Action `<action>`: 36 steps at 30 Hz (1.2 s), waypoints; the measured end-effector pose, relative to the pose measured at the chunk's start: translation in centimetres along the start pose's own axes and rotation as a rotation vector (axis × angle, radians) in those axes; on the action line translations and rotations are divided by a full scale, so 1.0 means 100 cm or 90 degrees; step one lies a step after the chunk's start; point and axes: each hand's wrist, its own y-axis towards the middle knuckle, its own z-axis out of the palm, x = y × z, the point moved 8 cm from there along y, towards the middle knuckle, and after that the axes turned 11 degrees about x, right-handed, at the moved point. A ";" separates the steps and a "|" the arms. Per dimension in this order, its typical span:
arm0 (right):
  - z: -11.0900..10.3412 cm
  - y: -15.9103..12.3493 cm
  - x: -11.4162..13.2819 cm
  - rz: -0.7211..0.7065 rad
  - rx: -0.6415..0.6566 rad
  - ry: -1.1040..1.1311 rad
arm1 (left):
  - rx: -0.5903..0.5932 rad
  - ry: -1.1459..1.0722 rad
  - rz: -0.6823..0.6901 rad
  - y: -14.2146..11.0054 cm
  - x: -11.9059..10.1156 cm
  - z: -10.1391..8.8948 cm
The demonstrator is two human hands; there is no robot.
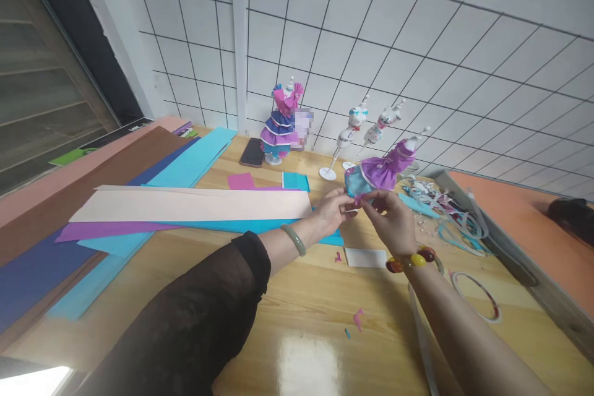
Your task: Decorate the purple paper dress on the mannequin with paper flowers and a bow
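Note:
A small dress form (pixel 387 164) in a purple and light-blue paper dress leans to the right, its top pointing up and away. My left hand (pixel 335 209) is closed at the bottom of the light-blue skirt, its fingers under the hem. With thumb and finger my right hand (pixel 390 216) pinches the same hem, where a bit of purple paper (pixel 358 199) shows. The stand of this form is hidden by my hands. Below them on the table lie a white card (pixel 365 258) and a small pink scrap (pixel 338 257).
Long crepe-paper sheets (pixel 199 204) cover the left of the wooden table (pixel 288 303). At the back stand a dressed form (pixel 278 127), a phone (pixel 252 152) and two white forms (pixel 347 136). Ribbons and trimmings (pixel 440 204) and a tape roll (pixel 477 297) lie right.

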 end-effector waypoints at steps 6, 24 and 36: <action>0.002 0.001 -0.009 0.057 0.014 0.093 | -0.004 -0.002 -0.001 0.000 0.001 0.000; 0.001 -0.006 -0.020 0.057 -0.012 0.099 | -0.001 0.008 0.006 0.002 0.000 -0.003; 0.005 -0.002 -0.022 0.103 -0.042 0.133 | -0.010 -0.004 -0.022 0.002 0.003 -0.007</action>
